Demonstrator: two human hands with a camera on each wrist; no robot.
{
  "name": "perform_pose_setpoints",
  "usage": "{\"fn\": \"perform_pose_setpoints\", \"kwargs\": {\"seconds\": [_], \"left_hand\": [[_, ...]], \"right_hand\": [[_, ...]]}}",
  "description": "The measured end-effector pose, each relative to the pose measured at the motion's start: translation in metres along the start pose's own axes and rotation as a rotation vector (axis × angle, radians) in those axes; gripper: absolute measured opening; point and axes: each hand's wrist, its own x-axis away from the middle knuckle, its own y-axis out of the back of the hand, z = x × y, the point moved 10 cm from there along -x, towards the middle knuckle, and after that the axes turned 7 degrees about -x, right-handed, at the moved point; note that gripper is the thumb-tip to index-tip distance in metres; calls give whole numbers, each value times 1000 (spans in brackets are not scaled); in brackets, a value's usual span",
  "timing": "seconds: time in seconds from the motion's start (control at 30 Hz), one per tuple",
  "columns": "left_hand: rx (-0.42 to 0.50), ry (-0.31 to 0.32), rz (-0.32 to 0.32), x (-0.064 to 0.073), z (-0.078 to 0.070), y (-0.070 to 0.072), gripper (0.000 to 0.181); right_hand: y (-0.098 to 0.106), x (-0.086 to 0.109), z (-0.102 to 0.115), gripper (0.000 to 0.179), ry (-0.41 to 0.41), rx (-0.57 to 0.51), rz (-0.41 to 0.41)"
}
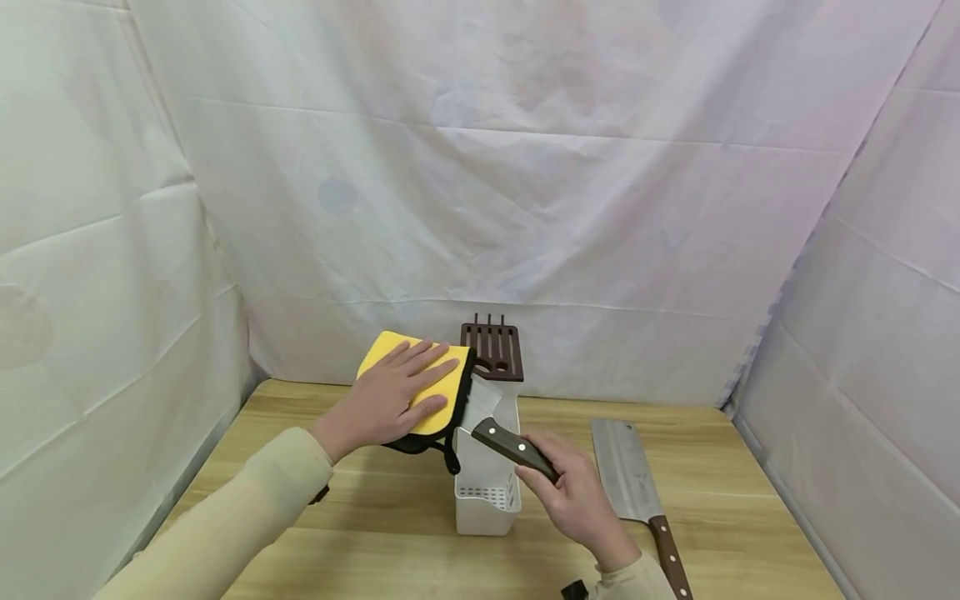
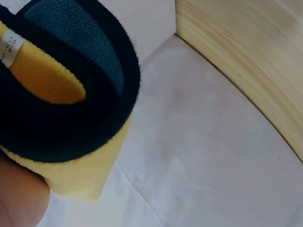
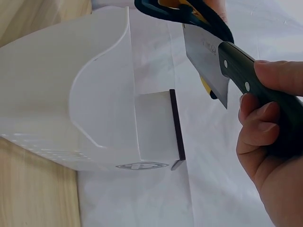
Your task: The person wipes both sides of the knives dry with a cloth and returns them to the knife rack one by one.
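In the head view my right hand (image 1: 573, 492) grips the dark handle (image 1: 517, 446) of a cleaver, its fingers curled round it. The cleaver's blade (image 3: 206, 54) reaches up-left into a folded yellow cleaning cloth (image 1: 390, 354) with dark edging, which hides much of it. My left hand (image 1: 386, 400) lies on the cloth's yellow face, fingers straight and spread. In the left wrist view the cloth (image 2: 113, 132) shows its dark blue inner side, a white label and part of my hand. A second cleaver (image 1: 626, 471), brown-handled, lies on the table right of my right hand.
Behind and below the held cleaver stands a white knife holder (image 1: 487, 517) with a brown slotted top (image 1: 491, 342). The wood-grain table (image 1: 337, 517) is bordered by pale hanging sheets (image 1: 525, 208) at the back and both sides.
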Motion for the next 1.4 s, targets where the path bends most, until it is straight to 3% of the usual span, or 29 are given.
{"fn": "perform_pose_setpoints", "kwargs": {"seconds": [0.17, 0.3, 0.6, 1.0, 1.17, 1.4], "left_hand": [[-14, 39, 10, 3, 10, 0, 60], [-25, 39, 23, 5, 9, -2, 61], [-80, -16, -4, 7, -10, -2, 66], [-154, -115, -146, 5, -43, 10, 71], [-189, -124, -162, 5, -41, 11, 70], [-197, -85, -161, 8, -24, 11, 71]], "right_hand": [[-1, 1, -4, 31, -13, -22, 12], [-2, 1, -4, 30, -16, -24, 23], [-2, 0, -2, 33, 4, 15, 23], [-3, -4, 0, 38, 30, 57, 24], [-1, -4, 5, 40, 62, 63, 13], [3, -3, 3, 41, 63, 94, 4]]}}
